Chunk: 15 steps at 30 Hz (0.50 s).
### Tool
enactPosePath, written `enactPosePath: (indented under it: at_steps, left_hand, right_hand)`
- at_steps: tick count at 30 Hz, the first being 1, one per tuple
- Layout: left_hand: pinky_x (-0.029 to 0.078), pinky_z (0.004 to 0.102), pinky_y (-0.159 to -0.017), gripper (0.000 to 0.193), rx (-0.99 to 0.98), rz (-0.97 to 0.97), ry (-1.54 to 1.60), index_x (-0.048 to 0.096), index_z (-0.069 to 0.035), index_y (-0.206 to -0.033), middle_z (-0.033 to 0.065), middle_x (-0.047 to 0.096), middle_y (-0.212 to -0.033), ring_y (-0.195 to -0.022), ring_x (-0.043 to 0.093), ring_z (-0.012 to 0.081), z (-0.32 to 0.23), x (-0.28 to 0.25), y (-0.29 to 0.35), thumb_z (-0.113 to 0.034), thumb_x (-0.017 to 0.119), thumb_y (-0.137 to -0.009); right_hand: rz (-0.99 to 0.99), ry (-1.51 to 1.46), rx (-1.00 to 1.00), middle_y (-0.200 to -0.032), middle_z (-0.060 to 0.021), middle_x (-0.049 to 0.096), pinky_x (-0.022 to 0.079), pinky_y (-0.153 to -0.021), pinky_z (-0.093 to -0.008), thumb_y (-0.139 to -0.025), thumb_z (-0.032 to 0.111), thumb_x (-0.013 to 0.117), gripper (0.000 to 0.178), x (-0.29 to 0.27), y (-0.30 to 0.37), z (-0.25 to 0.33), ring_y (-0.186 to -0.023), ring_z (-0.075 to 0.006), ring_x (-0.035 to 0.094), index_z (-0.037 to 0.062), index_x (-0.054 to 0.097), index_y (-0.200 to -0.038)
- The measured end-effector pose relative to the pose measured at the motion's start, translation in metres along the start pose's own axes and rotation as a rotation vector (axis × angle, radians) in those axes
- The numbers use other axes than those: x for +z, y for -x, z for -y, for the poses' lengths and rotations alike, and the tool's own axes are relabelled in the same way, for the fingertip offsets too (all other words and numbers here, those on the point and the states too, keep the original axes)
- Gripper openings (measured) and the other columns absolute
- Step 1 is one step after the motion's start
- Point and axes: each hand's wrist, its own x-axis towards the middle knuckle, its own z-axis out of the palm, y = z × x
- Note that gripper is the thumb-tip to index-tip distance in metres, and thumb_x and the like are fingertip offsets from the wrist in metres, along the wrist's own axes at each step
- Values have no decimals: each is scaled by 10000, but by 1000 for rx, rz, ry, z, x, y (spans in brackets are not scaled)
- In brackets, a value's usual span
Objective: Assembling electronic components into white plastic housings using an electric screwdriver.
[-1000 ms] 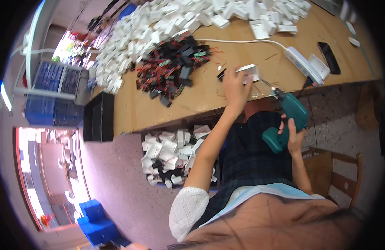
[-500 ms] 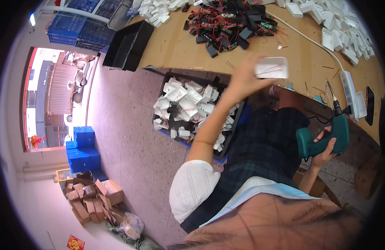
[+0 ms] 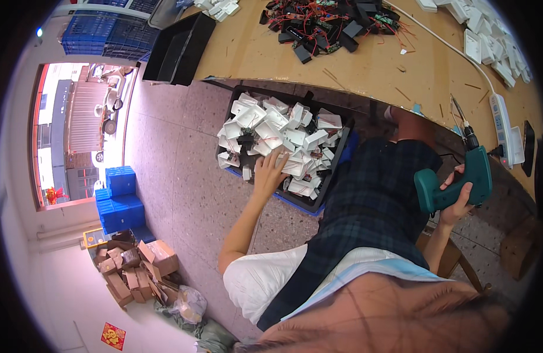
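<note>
My left hand (image 3: 270, 172) reaches down into a black bin (image 3: 337, 170) beside the table, fingers stretched and apart over white plastic cases (image 3: 270, 136). Its fingertips are at the heap, and I see nothing gripped in them. Red wires and small black parts show in some of the cases. On the right, my right hand (image 3: 458, 204) is wrapped round the handle of a green pistol-shaped tool (image 3: 480, 176). A black collar and a long thin tip (image 3: 460, 112) point from it toward the table's front edge.
On the cardboard-covered table (image 3: 248, 56) lie a heap of black parts with red wires (image 3: 333, 26), white cases (image 3: 489, 44) and a power strip (image 3: 498, 126). A black tray (image 3: 177, 50) sits at its left end. Blue crates (image 3: 121, 203) and cardboard boxes (image 3: 136, 267) stand on the left.
My left hand has moved from the table edge down and left to the bin. The white case it held has left its grip. My right hand still holds the green tool.
</note>
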Motion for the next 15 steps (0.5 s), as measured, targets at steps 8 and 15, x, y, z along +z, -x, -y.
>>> enactPosePath:
  at_steps: [8,15]
  left_hand:
    - [359,468,-1036,996,-152,-205,219,478,-101,-1525,198,483,-1355,-1237,458,387,-64,-14,-31,-275,950,-666]
    - [362,486,-1057,620,301,-732,456,604,-141,-1406,155,487,-1385,-1236,461,360,-144,-57,-260,-255,821,-837]
  right_hand:
    - [-61,-7,-41,-1148,-143,591,520,-616,-292,-1064,318,503,423,-7,-1,1,-778,-162,597,-60,549,-1249]
    - [-160,9,-58,-1119,-146,594,514,-605,-292,-1073,314,490,411,-5,-7,8,-755,-155,599,-64,575,-1209]
